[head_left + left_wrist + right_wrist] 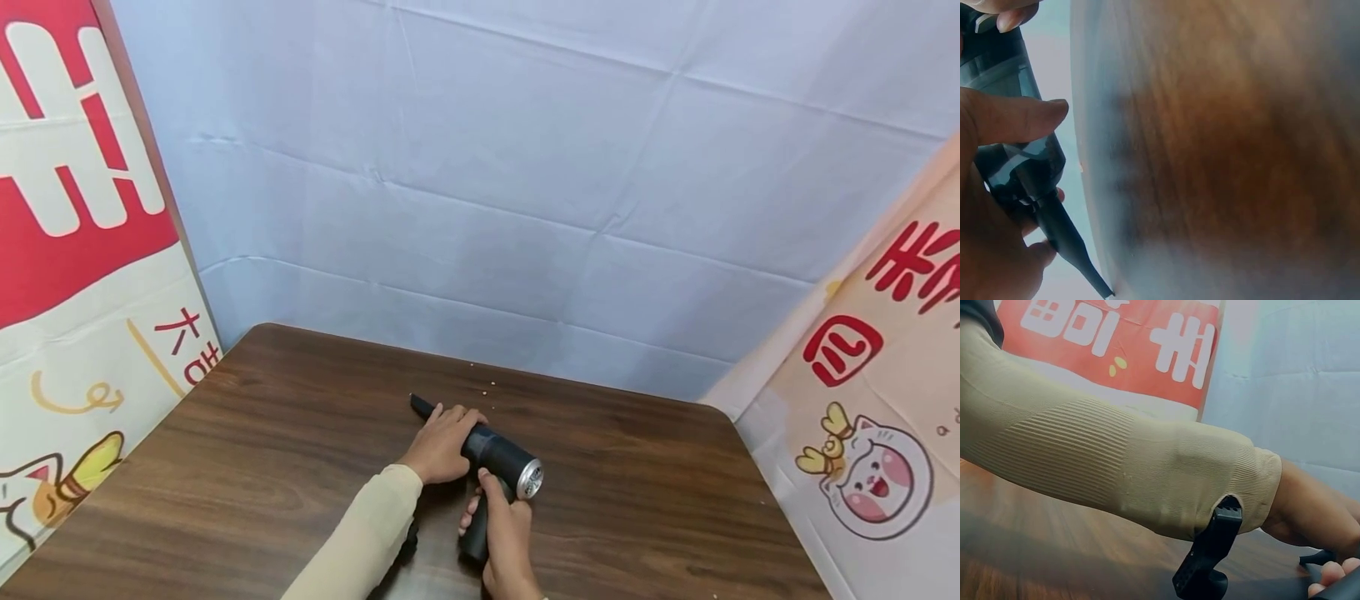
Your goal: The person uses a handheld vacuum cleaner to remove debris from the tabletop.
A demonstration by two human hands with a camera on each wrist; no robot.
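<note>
A black handheld vacuum cleaner (504,455) is held above the brown table, its silver round rear end facing right. Its narrow nozzle (1072,244) extends from a see-through dust cup (1000,81). My left hand (444,446) grips the front of the body around the dust cup; its thumb lies across the cup in the left wrist view. With my right hand (504,533) I hold the handle (474,542), fingers wrapped round it and thumb near the top. The right wrist view shows only a few fingertips of that hand, at the lower right corner.
Several small pale crumbs (484,393) lie near the far edge of the wooden table (300,400). A pale cloth backdrop (480,167) hangs behind it, with printed banners (862,467) at both sides. A black wrist mount (1210,550) sticks out below the left sleeve.
</note>
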